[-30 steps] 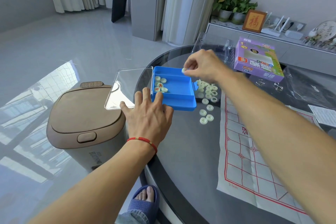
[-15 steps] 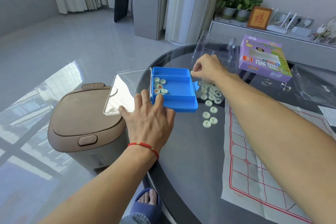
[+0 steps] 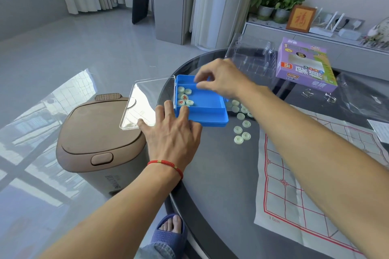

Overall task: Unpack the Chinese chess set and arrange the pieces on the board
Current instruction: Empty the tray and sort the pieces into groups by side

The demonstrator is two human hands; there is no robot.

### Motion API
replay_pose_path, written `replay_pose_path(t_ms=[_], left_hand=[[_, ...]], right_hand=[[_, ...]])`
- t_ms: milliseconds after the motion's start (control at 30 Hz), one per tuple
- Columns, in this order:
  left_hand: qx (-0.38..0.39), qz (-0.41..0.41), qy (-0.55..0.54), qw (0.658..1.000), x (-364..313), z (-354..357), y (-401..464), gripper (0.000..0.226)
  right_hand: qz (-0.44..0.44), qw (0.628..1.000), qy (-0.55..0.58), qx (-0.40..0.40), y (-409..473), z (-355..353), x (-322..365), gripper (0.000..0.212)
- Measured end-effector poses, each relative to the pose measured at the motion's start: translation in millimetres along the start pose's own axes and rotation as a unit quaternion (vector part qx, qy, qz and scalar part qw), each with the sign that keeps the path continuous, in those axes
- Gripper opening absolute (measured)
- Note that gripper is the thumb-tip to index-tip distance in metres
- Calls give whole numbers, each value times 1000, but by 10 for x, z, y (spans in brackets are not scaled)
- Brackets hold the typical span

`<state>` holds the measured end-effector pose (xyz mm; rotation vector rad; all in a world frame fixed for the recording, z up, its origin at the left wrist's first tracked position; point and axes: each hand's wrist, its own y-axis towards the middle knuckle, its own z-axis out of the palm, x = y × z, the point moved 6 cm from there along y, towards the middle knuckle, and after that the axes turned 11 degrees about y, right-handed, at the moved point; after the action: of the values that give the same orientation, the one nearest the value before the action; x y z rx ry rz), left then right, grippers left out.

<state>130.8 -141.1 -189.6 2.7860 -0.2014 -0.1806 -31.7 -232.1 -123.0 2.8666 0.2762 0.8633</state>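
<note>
Pieces (image 3: pixel 184 97) left in the blue box (image 3: pixel 202 109), more loose on the table (image 3: pixel 221 174).

Left hand (image 3: pixel 172 132) lies flat, fingers spread on the box's near corner, likely pinning it down. Right hand (image 3: pixel 219 82) hovers over the tray, thumb and fingertips drawn close, pinching nothing I can see, probably reaching for another piece. Loose pieces (image 3: pixel 240 130) lie beside the board (image 3: pixel 315 185), which carries none.

Both forearms are bare, without sleeves. A thin red cord bracelet (image 3: pixel 166 165) with a small gold section circles the left wrist. A blue slipper (image 3: pixel 168 235) covers one foot, toes showing, above blue denim (image 3: pixel 155 251).
</note>
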Motion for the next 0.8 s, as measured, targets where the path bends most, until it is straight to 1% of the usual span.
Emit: replay_pose_path(t_ms=[33,100,300,467,600,733,800], left_hand=[[-4,0,-1,1000,3,-3,-1,29],[-6,3,-4,1000,5,-3,-3,31],[-12,4,-3,1000,-1,-11,1,31],[-13,3,-4,1000,7,8,-4,29],[-12,4,-3,1000,4,15,-1,26],[-14,5,-1,1000,5,18,-1,26],[-15,5,1,1000,5,18,-1,26]], right_hand=[[-13,999,14,37,-11,138,95,10],[-11,997,22,71,-36,332,172,14],[17,998,17,55,-83,415,45,5],[10,998,-6,58,-160,350,-29,8],[-20,995,-57,85,-199,403,-35,20],[-33,990,-95,101,-205,407,2,16],[-47,987,-107,107,-194,406,35,22]])
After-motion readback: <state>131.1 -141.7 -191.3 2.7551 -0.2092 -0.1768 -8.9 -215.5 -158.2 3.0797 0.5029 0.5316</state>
